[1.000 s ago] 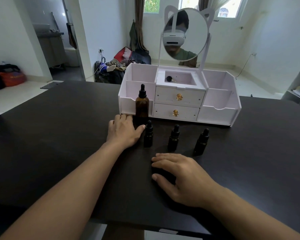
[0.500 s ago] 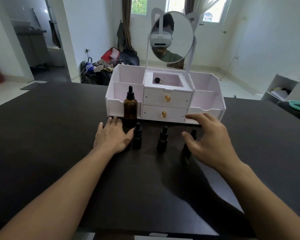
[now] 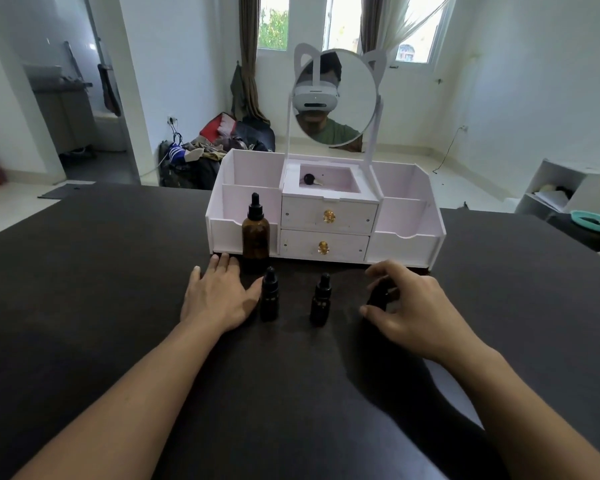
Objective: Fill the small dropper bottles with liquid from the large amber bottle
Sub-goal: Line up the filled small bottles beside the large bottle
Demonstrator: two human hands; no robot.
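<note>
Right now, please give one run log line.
left hand: flat on table | right hand: closing on rightmost dropper bottle | large amber bottle: capped

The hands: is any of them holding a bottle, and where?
The right hand curls round the rightmost small bottle, fingers over its top, thumb low. The left hand lies flat, holding nothing.
</note>
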